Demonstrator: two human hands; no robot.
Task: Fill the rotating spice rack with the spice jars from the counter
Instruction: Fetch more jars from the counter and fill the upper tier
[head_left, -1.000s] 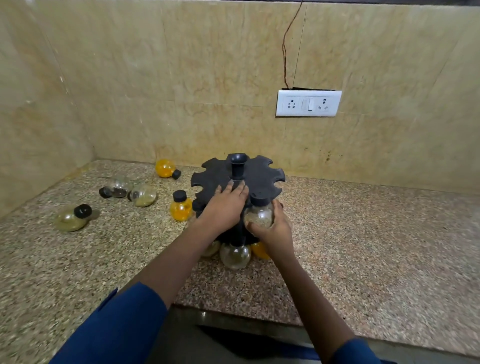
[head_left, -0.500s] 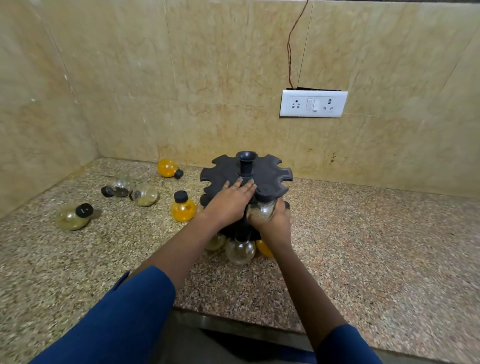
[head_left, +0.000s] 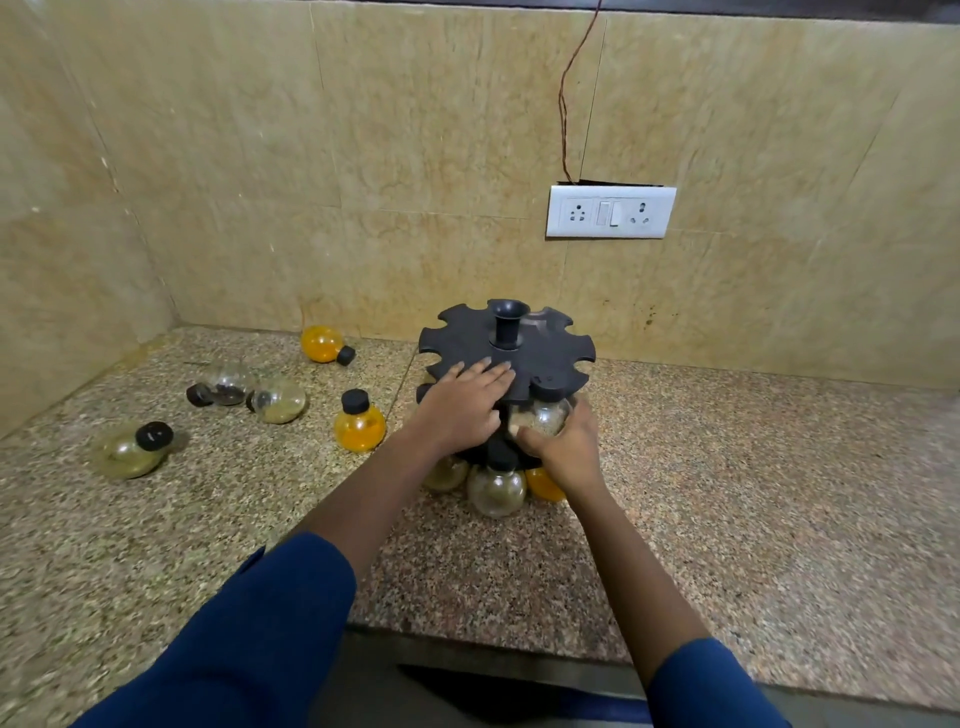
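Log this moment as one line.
left hand: flat on rack top | right hand: holds jar at top-tier slot | loose jars on counter: five

Black spice rack (head_left: 550, 358), orange jar (head_left: 359, 427), speckled granite counter (head_left: 727, 493), blue sleeves (head_left: 249, 639)

The left hand (head_left: 462, 410) covers the rack's (head_left: 545, 358) front notches, and the right hand (head_left: 563, 449) hides half the pale jar (head_left: 540, 418) it grips. Both sleeves run off the bottom edge.
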